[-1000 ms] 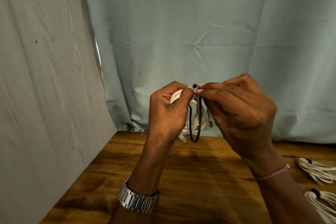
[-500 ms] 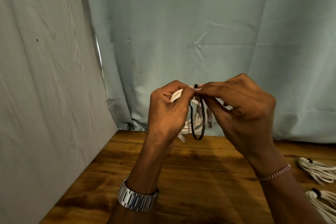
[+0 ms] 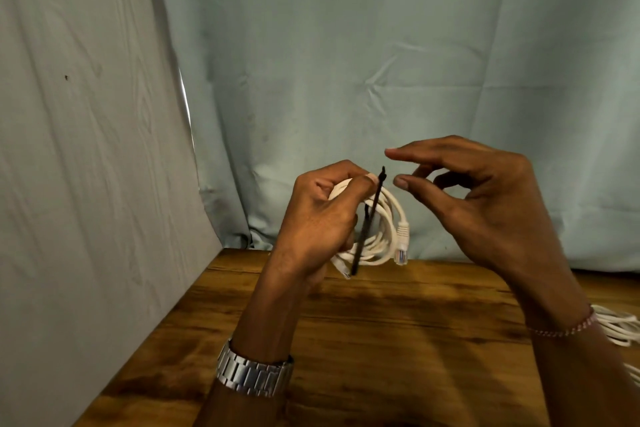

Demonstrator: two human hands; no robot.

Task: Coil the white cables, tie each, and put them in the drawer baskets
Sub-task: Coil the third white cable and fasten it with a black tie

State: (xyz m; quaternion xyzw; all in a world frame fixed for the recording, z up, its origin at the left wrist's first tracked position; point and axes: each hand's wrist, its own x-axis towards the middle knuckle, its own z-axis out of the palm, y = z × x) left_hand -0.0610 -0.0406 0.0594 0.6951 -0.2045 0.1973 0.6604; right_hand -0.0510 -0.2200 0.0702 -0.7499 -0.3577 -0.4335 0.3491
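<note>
Released from the black cable tie [image 3: 367, 222], the right hand [image 3: 485, 204] has drawn back, fingers spread and empty. Left hand [image 3: 322, 218] grips the coiled white Ethernet cable [image 3: 386, 236] above the tabletop [image 3: 398, 340].

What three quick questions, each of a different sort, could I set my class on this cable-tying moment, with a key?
1. True or false: the right hand grips the black tie.
2. Which hand holds the coiled white cable? A left hand; B right hand; C neither.
3. Fill in: more white cables lie on the wooden table at the person's ____ side.

Key: 1 false, its fingers are spread beside the tie, touching nothing; 2 A; 3 right.
</note>
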